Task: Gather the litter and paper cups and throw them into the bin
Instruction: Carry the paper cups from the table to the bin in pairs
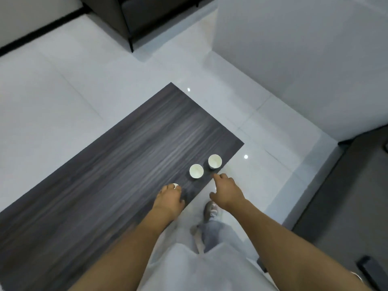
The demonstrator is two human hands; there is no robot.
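Both hands are out over the near edge of the dark wood-grain desk (117, 148). With my left hand (169, 199) I curl my fingers down over a small white paper cup (175, 185), of which only a sliver of rim shows past my fingertips; it looks like a grip from above, though the blur keeps me from being sure how firmly it is pinched. My right hand (225, 191) holds nothing: its fingers are loosely spread, the forefinger stretched toward the two other cups, and it hangs just past the desk's edge.

Those two cups stand upright and open-mouthed near the desk's right corner. One white paper cup (196, 171) stands close by my left hand's cup, and another white paper cup (215, 161) sits just beyond it; they stand near each other but apart. Lined up along the edge like this, I judge they can be picked up one after another or stacked.

Below my arms are my pale shirt, grey trouser leg and one shoe (210, 210) on the glossy white tiled floor (63, 97). No bin is in view, nor any other litter.
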